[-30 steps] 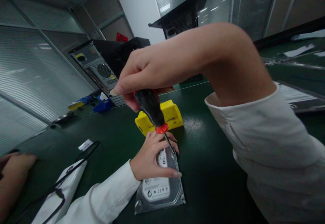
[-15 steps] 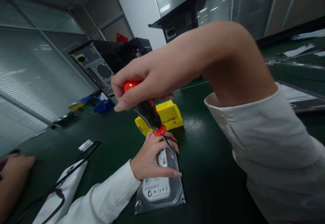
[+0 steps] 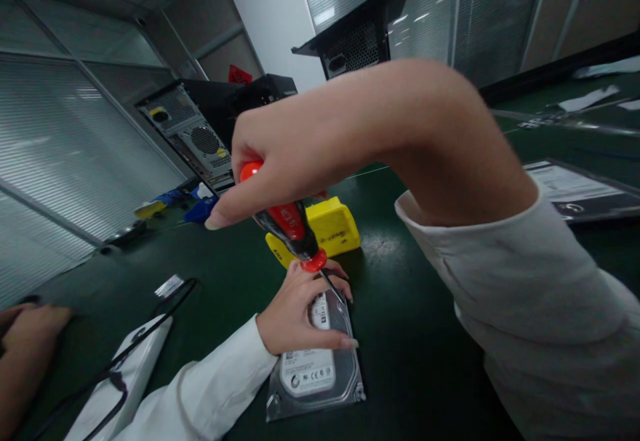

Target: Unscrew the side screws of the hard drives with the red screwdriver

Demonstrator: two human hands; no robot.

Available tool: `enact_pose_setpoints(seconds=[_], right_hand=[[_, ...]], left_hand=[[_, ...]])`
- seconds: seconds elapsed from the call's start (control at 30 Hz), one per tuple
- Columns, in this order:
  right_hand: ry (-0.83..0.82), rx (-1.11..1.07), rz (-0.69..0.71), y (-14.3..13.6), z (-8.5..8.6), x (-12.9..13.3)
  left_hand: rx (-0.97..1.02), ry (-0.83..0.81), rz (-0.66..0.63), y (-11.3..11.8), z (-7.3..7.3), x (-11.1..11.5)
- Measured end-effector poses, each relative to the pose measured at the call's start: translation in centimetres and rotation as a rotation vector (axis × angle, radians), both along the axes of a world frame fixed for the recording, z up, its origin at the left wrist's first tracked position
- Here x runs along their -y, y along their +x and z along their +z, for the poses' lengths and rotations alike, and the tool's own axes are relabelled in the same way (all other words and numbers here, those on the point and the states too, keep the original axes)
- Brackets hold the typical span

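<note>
A silver hard drive (image 3: pixel 345 377) with a white label lies flat on the dark green work surface. My left hand (image 3: pixel 293 311) grips it across the top, thumb on the near right edge and fingers curled over the far end. My right hand (image 3: pixel 287 151) is wrapped round the red and black handle of a screwdriver (image 3: pixel 290 224). Its shaft slants down to the right, and the tip meets the drive's upper right edge. The screw under the tip is too small to make out. Just behind my left hand stands a yellow plastic bin (image 3: pixel 337 227).
Open computer cases (image 3: pixel 205 137) stand at the back. A white device (image 3: pixel 133 367) with a black cable (image 3: pixel 155 327) lies left, near another person's hand (image 3: pixel 37 327). Blue bins (image 3: pixel 203 209) sit farther back, and a bagged drive (image 3: pixel 585 191) lies right.
My right hand has turned on the screwdriver handle, the wrist dropping slightly and the thumb shifting left and down. The handle has rotated, showing more red. My left hand and the hard drive stay put.
</note>
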State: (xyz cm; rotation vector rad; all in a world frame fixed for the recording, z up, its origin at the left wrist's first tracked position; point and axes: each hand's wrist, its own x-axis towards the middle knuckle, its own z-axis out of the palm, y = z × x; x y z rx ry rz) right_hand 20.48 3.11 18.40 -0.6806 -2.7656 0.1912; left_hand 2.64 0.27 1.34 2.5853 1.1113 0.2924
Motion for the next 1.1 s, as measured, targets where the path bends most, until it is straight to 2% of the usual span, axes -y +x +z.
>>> enact_pose_setpoints(seconds=[0.17, 0.37, 0.53, 0.8, 1.1], right_hand=[[0.108, 0.043, 0.029, -0.18, 0.04, 0.08], [0.108, 0.027, 0.073, -0.03, 0.02, -0.08], [-0.048, 0.064, 0.076, 0.41, -0.09, -0.05], [-0.191, 0.037, 0.213, 0.54, -0.59, -0.19], [-0.122, -0.027, -0.041, 0.19, -0.52, -0.57]], left_hand=[[0.011, -0.007, 0.009, -0.10, -0.02, 0.05], [0.005, -0.014, 0.015, 0.14, 0.03, 0.18], [0.007, -0.018, 0.014, 0.01, -0.12, 0.46], [0.002, -0.014, 0.019, -0.30, -0.29, 0.66], [0.005, 0.009, -0.003, 0.12, -0.03, 0.44]])
